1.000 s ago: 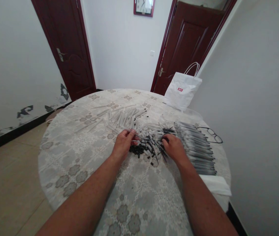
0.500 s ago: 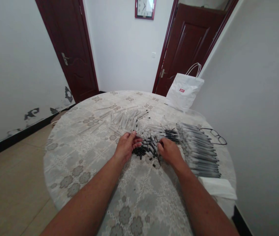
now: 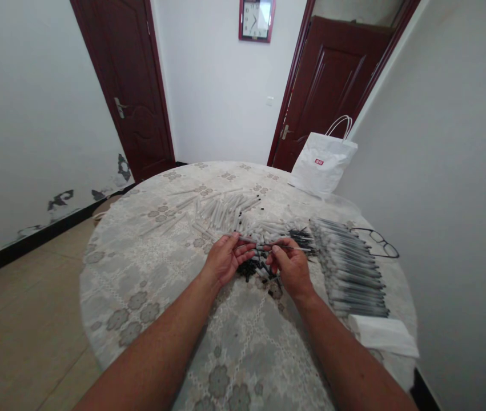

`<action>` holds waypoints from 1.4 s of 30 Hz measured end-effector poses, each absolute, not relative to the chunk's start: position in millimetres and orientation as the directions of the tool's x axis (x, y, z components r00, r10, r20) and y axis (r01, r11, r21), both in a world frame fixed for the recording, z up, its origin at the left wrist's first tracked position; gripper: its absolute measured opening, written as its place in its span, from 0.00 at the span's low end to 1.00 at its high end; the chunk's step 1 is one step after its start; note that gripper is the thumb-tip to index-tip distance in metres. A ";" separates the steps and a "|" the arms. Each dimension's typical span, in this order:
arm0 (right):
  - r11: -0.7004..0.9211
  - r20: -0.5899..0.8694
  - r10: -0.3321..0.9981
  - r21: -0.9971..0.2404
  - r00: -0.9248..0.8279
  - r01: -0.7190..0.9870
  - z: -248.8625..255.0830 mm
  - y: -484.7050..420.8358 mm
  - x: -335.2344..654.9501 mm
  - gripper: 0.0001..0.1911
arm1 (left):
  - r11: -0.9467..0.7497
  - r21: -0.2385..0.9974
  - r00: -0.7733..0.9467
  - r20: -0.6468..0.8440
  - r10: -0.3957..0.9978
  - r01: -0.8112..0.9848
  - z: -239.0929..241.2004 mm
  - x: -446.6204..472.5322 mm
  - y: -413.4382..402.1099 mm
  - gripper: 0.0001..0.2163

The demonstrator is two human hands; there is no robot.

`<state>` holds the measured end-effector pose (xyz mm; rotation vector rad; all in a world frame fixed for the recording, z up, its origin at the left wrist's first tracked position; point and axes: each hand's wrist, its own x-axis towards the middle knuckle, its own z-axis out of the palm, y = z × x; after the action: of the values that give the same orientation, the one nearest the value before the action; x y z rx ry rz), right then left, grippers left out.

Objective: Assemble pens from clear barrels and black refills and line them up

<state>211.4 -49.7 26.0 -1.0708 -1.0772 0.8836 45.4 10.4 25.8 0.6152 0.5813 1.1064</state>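
Observation:
My left hand (image 3: 222, 261) pinches a slim pale pen barrel (image 3: 248, 239) between thumb and fingers, its end pointing right. Facing it, my right hand (image 3: 293, 268) grips a thin pen refill (image 3: 301, 248) that sticks out to the right; its other end is near the barrel, and I cannot tell whether they touch. Under my hands lies a heap of small black pen parts (image 3: 248, 269). Beyond them are loose clear pen barrels (image 3: 225, 210) and several short white parts (image 3: 270, 228). Dark refills (image 3: 300, 237) lie just right of my right hand.
A long row of grey pens (image 3: 352, 268) lies at the right, with eyeglasses (image 3: 377, 242) beside it and a folded white cloth or paper (image 3: 383, 335) in front. At the back right of the round table (image 3: 140, 348) stands a white bag (image 3: 324, 162).
My right hand has lifted from the small parts and now holds a refill up beside the barrel in my left hand. The view has tilted slightly upward.

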 end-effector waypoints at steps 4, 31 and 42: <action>0.275 0.254 0.930 -0.961 0.266 -0.044 26.7 -50.6 210.0 0.11 | 0.322 0.702 0.356 -0.104 0.928 -0.635 25.2 45.7 9.4 0.09; 0.094 0.082 0.991 -0.990 0.102 -0.110 16.9 -52.4 207.7 0.28 | 0.536 0.762 0.685 -0.171 0.708 -0.363 27.1 49.2 -7.8 0.11; 0.222 -0.109 0.946 -0.468 -0.305 0.855 56.3 -75.2 248.7 0.04 | 0.449 0.580 0.327 -0.308 0.893 -0.680 25.7 45.2 13.8 0.07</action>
<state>248.7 -75.2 56.3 -1.7178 -2.2915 0.6714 45.2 13.8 25.7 0.3784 0.6509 1.0627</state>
